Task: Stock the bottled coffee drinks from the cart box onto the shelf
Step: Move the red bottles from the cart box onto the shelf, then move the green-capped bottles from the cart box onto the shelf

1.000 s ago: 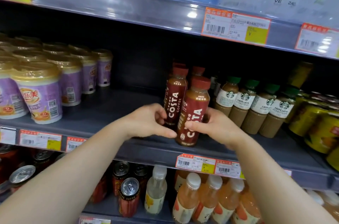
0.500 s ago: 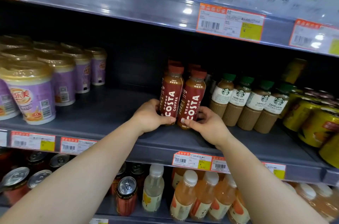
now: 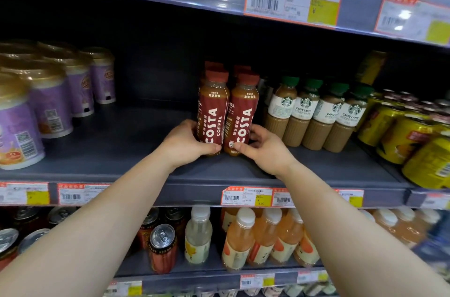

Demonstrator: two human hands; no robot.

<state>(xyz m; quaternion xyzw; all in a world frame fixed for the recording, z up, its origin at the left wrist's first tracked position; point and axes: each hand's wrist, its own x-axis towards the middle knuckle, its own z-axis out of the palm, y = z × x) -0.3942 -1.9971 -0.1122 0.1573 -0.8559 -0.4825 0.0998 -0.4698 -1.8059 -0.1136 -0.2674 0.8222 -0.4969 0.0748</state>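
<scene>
Two red-labelled Costa coffee bottles stand upright side by side on the grey middle shelf (image 3: 121,150). My left hand (image 3: 187,143) grips the base of the left bottle (image 3: 213,111), thumb across its front. The base of the right bottle (image 3: 242,114) is gripped by my right hand (image 3: 265,148) in the same way. More red caps of Costa bottles (image 3: 241,69) show directly behind the front pair. The cart box is out of view.
Starbucks latte bottles (image 3: 323,114) stand close on the right, then yellow cans (image 3: 414,136). Purple milk-tea cups (image 3: 51,101) fill the shelf's left. Bare shelf lies between the cups and the Costa bottles. Cans and juice bottles (image 3: 243,238) sit on the shelf below.
Both hands pushed the two front Costa bottles deeper onto the shelf. The right bottle, tilted forward a second ago, now stands upright, level with the left one.
</scene>
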